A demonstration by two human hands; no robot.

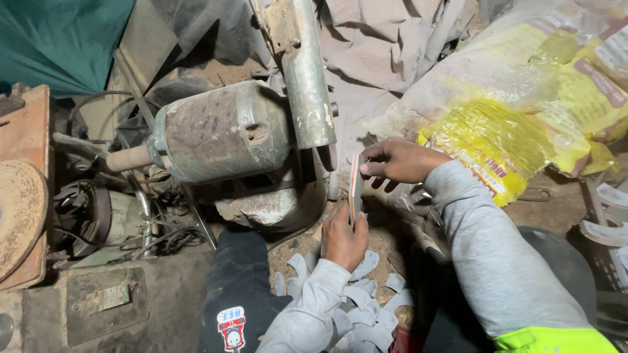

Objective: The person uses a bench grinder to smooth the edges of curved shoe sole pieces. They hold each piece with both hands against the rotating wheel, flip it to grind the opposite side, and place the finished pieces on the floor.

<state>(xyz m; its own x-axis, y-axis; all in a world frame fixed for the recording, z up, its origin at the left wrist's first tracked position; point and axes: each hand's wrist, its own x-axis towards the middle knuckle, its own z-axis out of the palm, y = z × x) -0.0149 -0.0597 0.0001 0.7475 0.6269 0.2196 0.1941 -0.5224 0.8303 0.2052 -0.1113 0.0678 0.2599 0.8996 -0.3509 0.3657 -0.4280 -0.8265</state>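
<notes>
Thin curved strip (355,186) with an orange edge, held upright just right of the dusty grinder motor (219,131), pinched at the top by the right hand (400,160) and at the bottom by the left hand (345,238). Below the motor, near the left hand, a pile of pale curved pieces (366,307) on the dirt floor (307,252). Far right of the motor, a yellow plastic sack (523,124).

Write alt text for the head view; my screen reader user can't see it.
Both hands, left hand and right hand, hold a thin curved strip on edge beside a dusty motor of a grinder. Similar pale curved pieces lie on the dirt floor below.
</notes>
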